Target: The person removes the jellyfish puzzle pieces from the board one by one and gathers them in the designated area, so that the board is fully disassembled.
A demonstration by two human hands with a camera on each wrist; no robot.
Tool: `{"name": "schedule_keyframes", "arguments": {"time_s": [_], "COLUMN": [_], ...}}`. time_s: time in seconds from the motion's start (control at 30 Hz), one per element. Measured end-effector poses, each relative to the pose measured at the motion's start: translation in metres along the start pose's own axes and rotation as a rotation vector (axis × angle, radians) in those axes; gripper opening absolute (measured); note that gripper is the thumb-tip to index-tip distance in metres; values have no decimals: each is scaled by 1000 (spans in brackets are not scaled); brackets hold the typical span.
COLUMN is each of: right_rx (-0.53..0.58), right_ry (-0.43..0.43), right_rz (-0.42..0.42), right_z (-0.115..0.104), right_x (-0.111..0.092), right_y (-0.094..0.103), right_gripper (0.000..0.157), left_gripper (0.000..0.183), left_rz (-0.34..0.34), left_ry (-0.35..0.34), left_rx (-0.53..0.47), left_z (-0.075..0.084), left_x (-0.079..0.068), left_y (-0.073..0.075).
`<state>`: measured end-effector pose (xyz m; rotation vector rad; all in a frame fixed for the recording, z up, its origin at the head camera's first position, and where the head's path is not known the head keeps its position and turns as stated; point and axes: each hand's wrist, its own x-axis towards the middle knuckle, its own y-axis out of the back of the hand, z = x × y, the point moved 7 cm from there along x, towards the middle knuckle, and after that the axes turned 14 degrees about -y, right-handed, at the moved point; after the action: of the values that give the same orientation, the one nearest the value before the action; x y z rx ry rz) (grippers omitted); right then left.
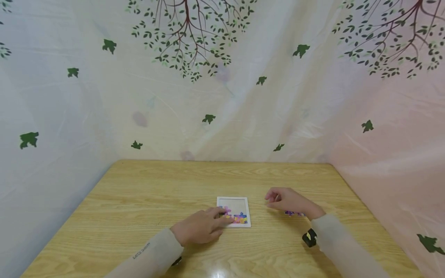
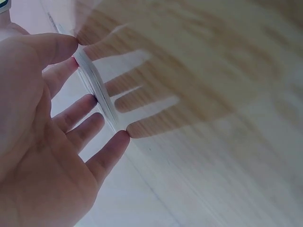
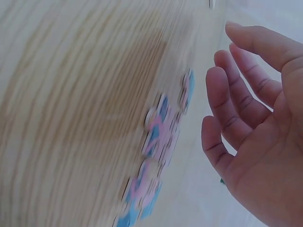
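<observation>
A small white-framed jigsaw tray (image 1: 249, 212) lies on the table, with joined colourful pieces (image 1: 240, 219) along its bottom and left side. My left hand (image 1: 201, 227) rests on the tray's left part, fingers stretched over the pieces there and hiding some. Seen from the left wrist, spread fingertips touch along the thin tray edge (image 2: 97, 82). To the right of the tray, my right hand (image 1: 288, 200) hovers with loosely bent fingers and nothing between them. Loose jigsaw pieces (image 3: 161, 135) lie on the table beneath it, mostly covered by that hand in the head view.
The wood-grain table (image 1: 156, 185) meets a pale curtain (image 1: 167, 116) printed with leaves and branches at the back and sides. A black wrist device (image 1: 309, 238) hangs below the right sleeve, close over the table.
</observation>
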<state>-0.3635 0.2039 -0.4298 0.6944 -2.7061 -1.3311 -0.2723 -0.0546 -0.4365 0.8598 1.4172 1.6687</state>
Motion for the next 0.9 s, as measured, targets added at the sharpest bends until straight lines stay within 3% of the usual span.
{"name": "schedule_keyframes", "arguments": {"time_s": [0.43, 0.7, 0.9], "right_rx": [18, 30, 22], "right_ry": [49, 75, 85], "right_rz": [-62, -81, -102], "right_z": [-21, -39, -50], "right_x": [16, 25, 34], "right_y": [-22, -35, -49], "right_gripper": [16, 15, 13], "left_gripper": [41, 43, 45], "left_rz": [36, 18, -32], "left_ry": [-134, -119, -89], "left_rx": [249, 192, 91], "left_z": [9, 8, 9], "left_x": [6, 8, 4], "left_y": [2, 2, 0]}}
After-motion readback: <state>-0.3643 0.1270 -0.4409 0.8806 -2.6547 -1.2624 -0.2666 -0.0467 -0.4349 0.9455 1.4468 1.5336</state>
